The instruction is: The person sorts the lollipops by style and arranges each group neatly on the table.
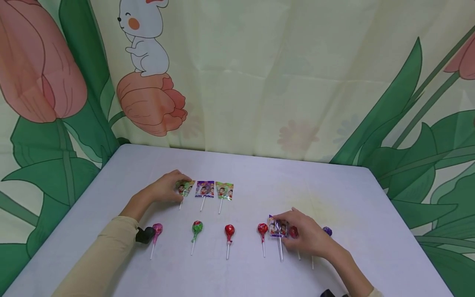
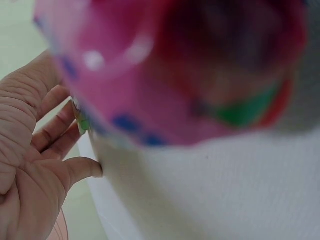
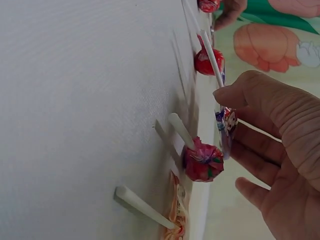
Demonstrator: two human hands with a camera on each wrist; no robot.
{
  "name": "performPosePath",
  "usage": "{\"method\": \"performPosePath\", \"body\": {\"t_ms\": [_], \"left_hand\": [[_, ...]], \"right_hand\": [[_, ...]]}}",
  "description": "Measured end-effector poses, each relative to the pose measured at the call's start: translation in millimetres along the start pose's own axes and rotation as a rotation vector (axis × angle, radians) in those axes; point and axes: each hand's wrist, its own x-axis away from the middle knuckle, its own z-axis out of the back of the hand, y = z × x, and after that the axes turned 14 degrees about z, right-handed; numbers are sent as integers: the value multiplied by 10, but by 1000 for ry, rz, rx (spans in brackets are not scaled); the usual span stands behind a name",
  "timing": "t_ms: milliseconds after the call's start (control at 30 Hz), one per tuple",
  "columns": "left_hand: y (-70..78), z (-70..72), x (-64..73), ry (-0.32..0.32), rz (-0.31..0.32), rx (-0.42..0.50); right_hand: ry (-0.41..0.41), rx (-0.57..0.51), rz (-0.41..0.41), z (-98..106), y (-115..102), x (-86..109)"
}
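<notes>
At the far left, my left hand (image 1: 168,189) touches a green flat-packet lollipop (image 1: 184,188), fingers by its top and thumb by its lower side. In the left wrist view its thumb stands apart from the packet. A purple packet lollipop (image 1: 205,189) and another green packet lollipop (image 1: 224,190) lie in line to its right. My right hand (image 1: 308,233) pinches a purple flat-packet lollipop (image 1: 278,227) between thumb and fingers, its stick pointing toward me. Behind those fingers, a red-pink ball lollipop (image 3: 204,160) is partly hidden in the head view.
A nearer row holds ball lollipops: pink (image 1: 157,229) by the left wrist, green (image 1: 197,227), red (image 1: 229,231), another red (image 1: 262,229), and purple (image 1: 327,231) beyond the right hand. The white table (image 1: 259,173) ends at a printed curtain (image 1: 237,82).
</notes>
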Motion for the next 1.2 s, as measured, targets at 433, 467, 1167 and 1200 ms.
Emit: {"method": "performPosePath", "body": {"t_ms": [433, 467, 1167, 1200], "left_hand": [[2, -14, 3, 2, 1, 7], [4, -14, 5, 1, 2, 7], [19, -8, 23, 2, 21, 6], [21, -7, 24, 3, 22, 7]], "right_hand": [[40, -16, 17, 115, -17, -122], [42, -19, 22, 117, -16, -133], [84, -5, 111, 116, 19, -468], [86, 0, 116, 111, 18, -487]]}}
